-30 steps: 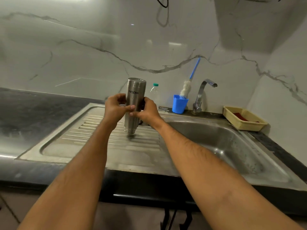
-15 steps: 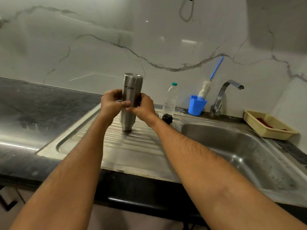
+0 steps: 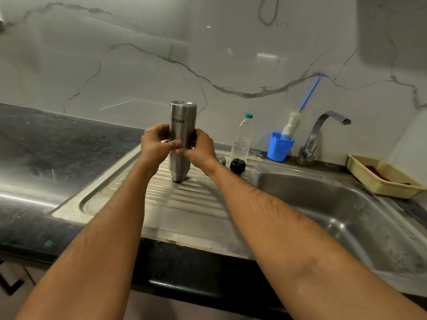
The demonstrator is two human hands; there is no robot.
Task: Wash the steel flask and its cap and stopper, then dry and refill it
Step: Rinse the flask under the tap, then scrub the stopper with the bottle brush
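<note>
Steel flask stands upside down, mouth on the ribbed drainboard, its lettering inverted. My left hand and right hand both wrap its middle, hiding the fingers behind. The black stopper sits by the water bottle; something steel peeks past my right wrist, unclear.

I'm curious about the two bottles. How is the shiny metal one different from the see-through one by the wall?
The steel flask is shiny metal you cannot see into; the plastic bottle is clear. The flask stands upside down, mouth on the ribbed draining board, its lettering inverted; the bottle stands right way up with a teal cap on. The left hand and right hand grip the flask; nothing touches the bottle. Both are tall, round and standing.
</note>
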